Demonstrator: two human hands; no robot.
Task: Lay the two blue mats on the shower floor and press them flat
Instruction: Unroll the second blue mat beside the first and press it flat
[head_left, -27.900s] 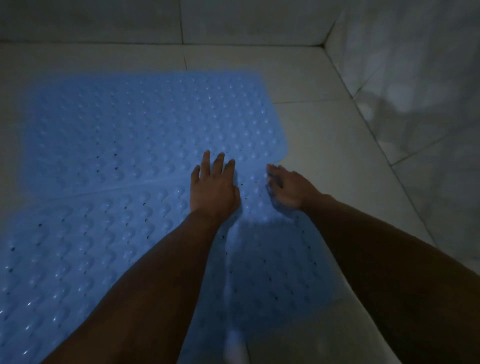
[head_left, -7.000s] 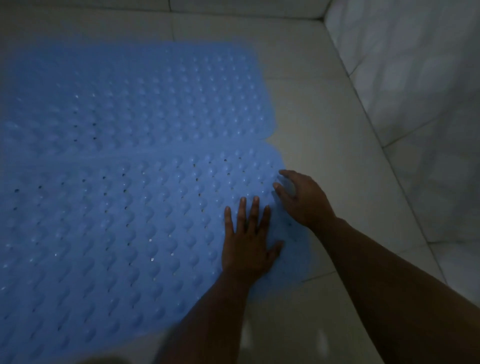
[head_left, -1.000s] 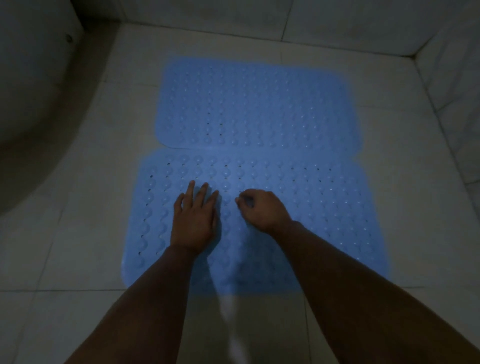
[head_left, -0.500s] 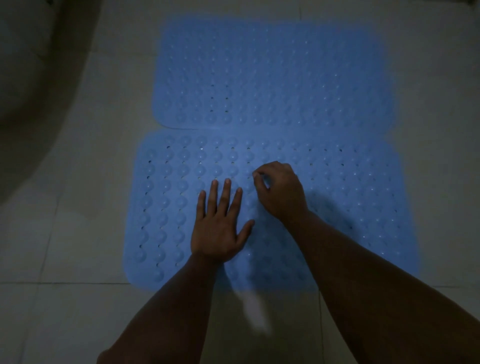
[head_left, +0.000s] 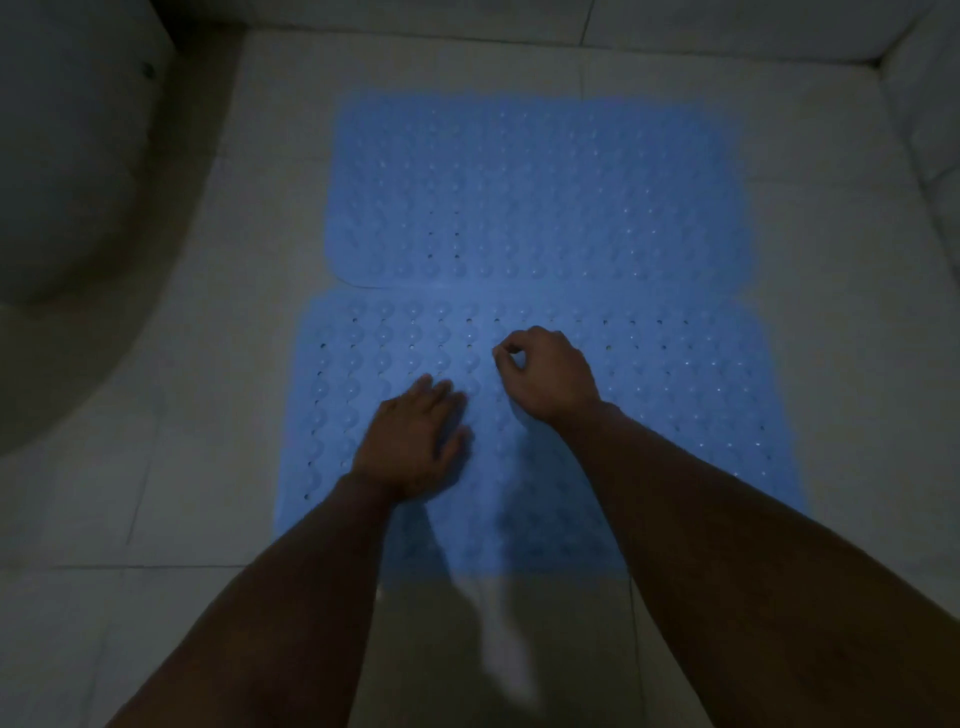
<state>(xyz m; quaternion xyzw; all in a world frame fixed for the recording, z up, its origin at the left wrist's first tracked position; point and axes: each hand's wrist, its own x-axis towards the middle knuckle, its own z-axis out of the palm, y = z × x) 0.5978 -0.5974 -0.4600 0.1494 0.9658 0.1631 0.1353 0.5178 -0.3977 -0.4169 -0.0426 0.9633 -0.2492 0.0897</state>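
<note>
Way off to the left of the fingers sat a big pale curved fixture (head_left: 67, 171), dim and hard to make out. The left hand (head_left: 413, 441) lay palm-down on the near mat (head_left: 675, 415), fingers straight and close together, pressing it. Just right of those fingers, the right hand (head_left: 545, 376) had its fingers curled in on the same mat; couldn't tell if it pinched anything. The far mat (head_left: 540, 192) lay flat beyond the fingertips, edge touching the near one, both on the tile floor (head_left: 841, 312).

Left hand (head_left: 415, 447) pulled back toward near edge of near mat (head_left: 675, 415), spread fingers now drawn together, blurred. Right hand (head_left: 545, 376) barely shifted, fingers more curled. View lifted: far wall back in sight.
</note>
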